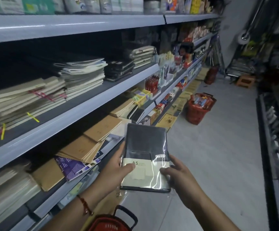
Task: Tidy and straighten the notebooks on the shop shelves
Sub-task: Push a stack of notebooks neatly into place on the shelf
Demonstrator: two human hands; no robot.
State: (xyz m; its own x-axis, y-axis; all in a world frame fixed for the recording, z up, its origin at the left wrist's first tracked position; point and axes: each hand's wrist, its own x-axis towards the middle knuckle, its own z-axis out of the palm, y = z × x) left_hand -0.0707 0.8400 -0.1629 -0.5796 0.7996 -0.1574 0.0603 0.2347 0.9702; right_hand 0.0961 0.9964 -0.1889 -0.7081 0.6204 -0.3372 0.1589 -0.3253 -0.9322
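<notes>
1. While I stand in the aisle facing the shelves (78, 112), I hold one black notebook (145, 147) out in front of me over the floor, clear of the shelving.
2. Black notebook: sealed in clear glossy wrap, with a pale band marked "A5" across its lower part; long edge pointing away from me, roughly level.
3. My left hand (113, 170): curled round the notebook's left edge, thumb pressed on the pale band, fingers underneath out of sight. A red bracelet (85, 204) sits on that wrist.
4. My right hand (180, 174): gripping the right lower edge, thumb on top of the wrap, fingers bent beneath.
5. Middle shelf, left: uneven stacks of cream notebooks (83, 75), some with pink and yellow ties; a pile of black notebooks (118, 69) just beside them to the right.
6. Lower shelf: brown kraft notebooks (92, 142) lying askew, overlapping a purple patterned book (72, 167).
7. Floor: a red basket (198, 109) filled with goods farther down the aisle; another red basket (113, 222) near my feet, partly cut off at the bottom edge.
</notes>
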